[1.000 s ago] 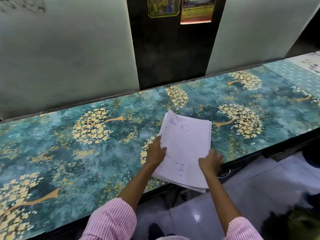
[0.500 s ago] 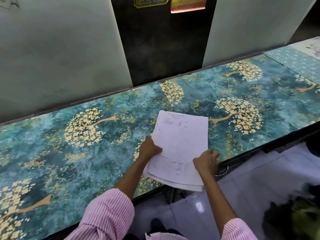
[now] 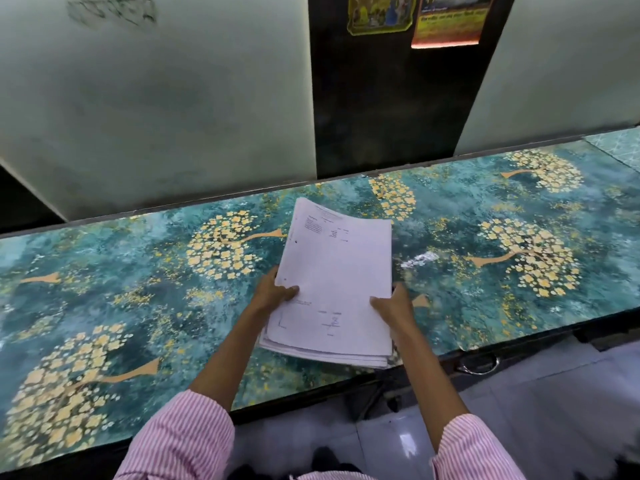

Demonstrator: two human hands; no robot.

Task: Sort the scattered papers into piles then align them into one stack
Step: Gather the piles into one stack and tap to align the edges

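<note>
One thick stack of white printed papers [image 3: 337, 271] is held over the teal table [image 3: 138, 289] with its gold tree pattern. My left hand [image 3: 273, 292] grips the stack's left edge, thumb on the top sheet. On the right edge my right hand [image 3: 393, 306] grips it the same way, thumb on top and fingers under. The far end of the stack tilts upward, and the sheet edges at the near end are slightly uneven.
Pale wall panels [image 3: 156, 116] and a dark pillar [image 3: 381, 98] with two posters rise right behind the table. A metal ring handle [image 3: 479, 363] hangs under the front edge at the right. White floor tiles [image 3: 536, 410] lie below.
Both hands have lifted the stack's far end and shifted their hold along its sides. The camera view has shifted, so the table now sits lower in frame.
</note>
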